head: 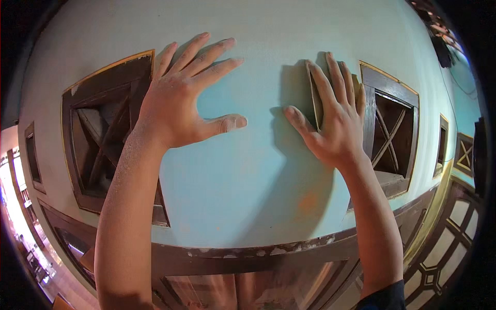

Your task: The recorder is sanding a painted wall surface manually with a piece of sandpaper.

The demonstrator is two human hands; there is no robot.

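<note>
My left hand (174, 97) lies spread against the pale blue-green painted wall (248, 170), fingers apart and nothing in it. Pale dust coats its skin and forearm. To the right, my right hand (339, 112) presses a folded sheet, likely sandpaper (315, 99), flat to the same wall. One edge of the sheet shows between thumb and index finger, and another bit (355, 87) shows by the little finger. The palm hides the rest of it. An orange-brown patch (307, 203) marks the wall below.
Dark wooden vent frames with crossed slats stand at left (102, 135) and right (391, 131). Below runs a dark wooden rail (248, 252) with worn paint, above glass panes (286, 286). A panelled wooden door (438, 248) is at far right; a bright opening (15, 201) lies far left.
</note>
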